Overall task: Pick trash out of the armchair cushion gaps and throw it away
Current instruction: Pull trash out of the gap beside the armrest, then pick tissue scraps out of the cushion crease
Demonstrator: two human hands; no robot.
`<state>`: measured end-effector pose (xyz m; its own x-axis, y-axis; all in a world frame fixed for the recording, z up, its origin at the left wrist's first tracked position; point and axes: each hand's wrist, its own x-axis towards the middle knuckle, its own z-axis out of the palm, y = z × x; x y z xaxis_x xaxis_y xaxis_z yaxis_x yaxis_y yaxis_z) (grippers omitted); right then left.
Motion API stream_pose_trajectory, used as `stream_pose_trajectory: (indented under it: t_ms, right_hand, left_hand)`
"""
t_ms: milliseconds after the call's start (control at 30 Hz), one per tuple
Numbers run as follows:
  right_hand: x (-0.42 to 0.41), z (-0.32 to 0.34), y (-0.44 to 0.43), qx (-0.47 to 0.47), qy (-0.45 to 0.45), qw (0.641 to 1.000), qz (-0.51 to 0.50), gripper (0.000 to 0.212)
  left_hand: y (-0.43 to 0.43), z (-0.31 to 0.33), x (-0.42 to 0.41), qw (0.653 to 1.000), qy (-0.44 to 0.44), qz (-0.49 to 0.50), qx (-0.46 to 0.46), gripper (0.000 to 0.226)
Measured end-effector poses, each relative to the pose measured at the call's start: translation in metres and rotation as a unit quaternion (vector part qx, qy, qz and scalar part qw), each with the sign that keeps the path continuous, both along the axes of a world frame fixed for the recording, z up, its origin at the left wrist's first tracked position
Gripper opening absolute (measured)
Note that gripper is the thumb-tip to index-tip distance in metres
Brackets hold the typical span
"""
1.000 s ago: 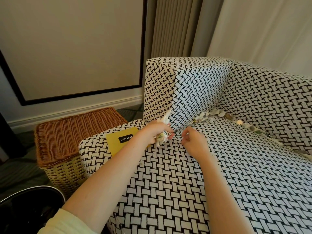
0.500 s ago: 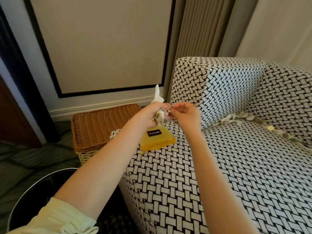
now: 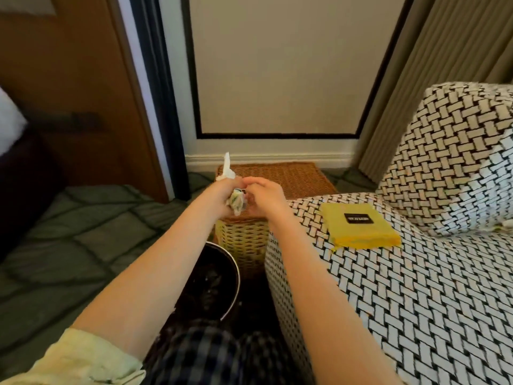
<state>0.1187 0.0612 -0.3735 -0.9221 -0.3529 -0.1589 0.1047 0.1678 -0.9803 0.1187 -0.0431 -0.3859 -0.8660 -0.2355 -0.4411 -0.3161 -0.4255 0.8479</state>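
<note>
My left hand (image 3: 222, 190) grips a crumpled wad of trash (image 3: 236, 202), with a white paper strip (image 3: 227, 169) sticking up above the fist. My right hand (image 3: 265, 194) meets it from the right, fingers curled at the wad. Both hands hover left of the black-and-white woven armchair (image 3: 402, 287), in front of the wicker basket. Below them, close to the chair's side, stands a round black bin (image 3: 219, 276) with a dark liner. More trash at the cushion gap shows only at the far right edge (image 3: 506, 227).
A yellow folded cloth (image 3: 361, 227) with a black label lies on the armrest. A wicker basket (image 3: 277, 179) with a lid stands against the wall. Grey patterned carpet (image 3: 69, 232) spreads to the left, beside a wooden door (image 3: 69, 79). My checked trousers (image 3: 200, 354) fill the bottom.
Both hands carried the trash wad left, from the cushion gap off the armchair to above the basket and bin. My view turned left, bringing the bin under my arms.
</note>
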Motion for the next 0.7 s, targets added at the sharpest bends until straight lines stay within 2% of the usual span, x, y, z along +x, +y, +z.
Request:
stream_pose_trajectory:
  t_ms: [100, 233, 333, 400, 467, 600, 700]
  right_hand:
    - [0.014, -0.018, -0.023, -0.050, -0.090, 0.994, 0.035, 0.028]
    - [0.026, -0.062, -0.044, -0.047, -0.171, 0.979, 0.105, 0.028]
    - [0.033, -0.099, -0.049, -0.126, -0.291, 0.940, 0.129, 0.031]
    - [0.039, -0.118, -0.048, -0.150, -0.345, 0.919, 0.119, 0.038]
    - [0.044, -0.131, -0.051, -0.138, -0.368, 0.912, 0.117, 0.039]
    - [0.049, -0.144, -0.055, -0.086, -0.364, 0.920, 0.118, 0.040]
    - [0.048, -0.148, -0.056, -0.032, -0.341, 0.932, 0.118, 0.038]
  left_hand:
    - [-0.022, -0.025, 0.012, 0.999, -0.040, 0.026, -0.020, 0.032]
    - [-0.050, -0.066, 0.029, 0.992, -0.087, 0.070, -0.060, 0.039]
    - [-0.068, -0.097, 0.044, 0.986, -0.106, 0.058, -0.113, 0.061]
    - [-0.073, -0.110, 0.054, 0.980, -0.130, 0.053, -0.139, 0.050]
    - [-0.073, -0.114, 0.062, 0.969, -0.157, 0.040, -0.186, 0.045]
    - [-0.072, -0.123, 0.067, 0.925, -0.211, -0.018, -0.314, 0.059]
    - [-0.071, -0.120, 0.071, 0.914, -0.230, -0.032, -0.333, 0.068]
